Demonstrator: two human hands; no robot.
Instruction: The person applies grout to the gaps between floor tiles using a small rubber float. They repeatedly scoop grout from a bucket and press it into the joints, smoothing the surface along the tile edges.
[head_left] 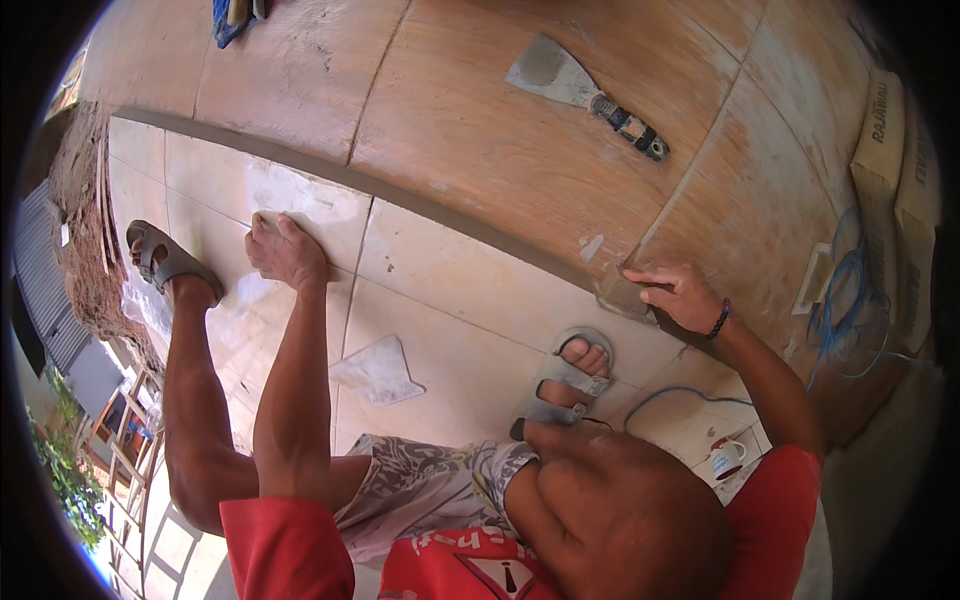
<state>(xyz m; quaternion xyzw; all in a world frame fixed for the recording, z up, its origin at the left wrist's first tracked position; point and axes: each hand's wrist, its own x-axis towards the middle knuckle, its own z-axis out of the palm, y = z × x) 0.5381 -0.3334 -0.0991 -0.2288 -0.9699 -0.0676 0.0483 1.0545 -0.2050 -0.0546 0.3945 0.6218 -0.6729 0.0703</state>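
At left a sandal (175, 265) is planted on the pale floor (455, 275); beside it the left hand (288, 258) rests on the tile, fingers curled together, probably for balance; whether they enclose anything I cannot tell. A white scrap (380, 370) lies nearer, and the right sandal (572, 375) stands farther right, making a wide, steady crouch. On the far brown tiles lies a putty knife (590, 97), its handle pointing right and near, likely for easy reach. The right hand (688, 297) is at the step (470, 222), fingertips against a grey-brown flat piece (624, 291) at its edge; whether they clamp it is unclear. A mug (728, 457) stands near, at right.
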